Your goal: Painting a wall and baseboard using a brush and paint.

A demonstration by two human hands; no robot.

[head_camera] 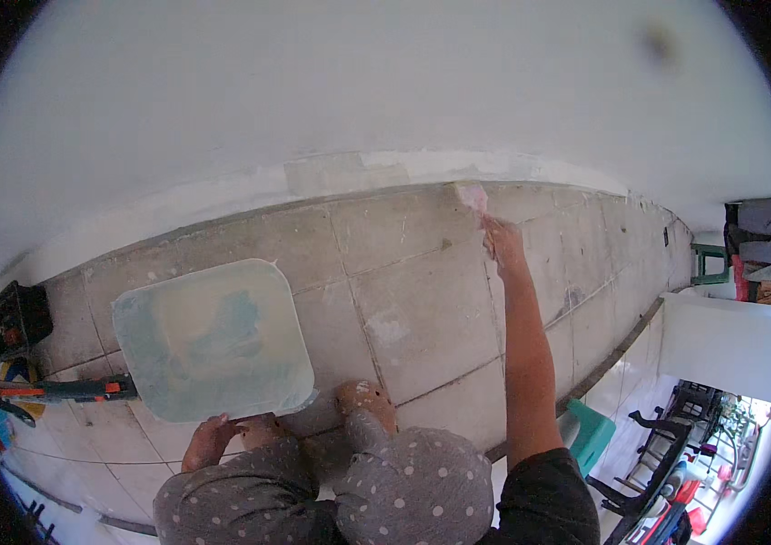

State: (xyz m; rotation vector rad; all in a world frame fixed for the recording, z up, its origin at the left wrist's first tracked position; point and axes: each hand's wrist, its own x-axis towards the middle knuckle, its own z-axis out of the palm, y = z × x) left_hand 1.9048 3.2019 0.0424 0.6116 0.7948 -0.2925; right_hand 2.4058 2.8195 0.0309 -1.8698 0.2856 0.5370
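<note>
My right hand (504,245) is shut on the handle of a pale pink spreading tool (472,196), perhaps a scraper or putty knife. Its broad end meets the foot of the white wall (528,167), where the floor begins. Along the wall's base runs a band of fresher white coating with a greyish patch (331,174). Before my knees lies a large rounded-corner tray or lid (222,340), smeared with pale paste over blue-green. My left hand (211,439) grips its near edge, the fingers partly hidden by the rim.
Scuffed floor tiles (419,293) stretch along the wall. A black crate (17,320) and an orange-and-black tool (65,390), perhaps a saw, lie at the left. A green stool (590,436), a black chair (658,470) and a white wall section (726,340) stand at the right.
</note>
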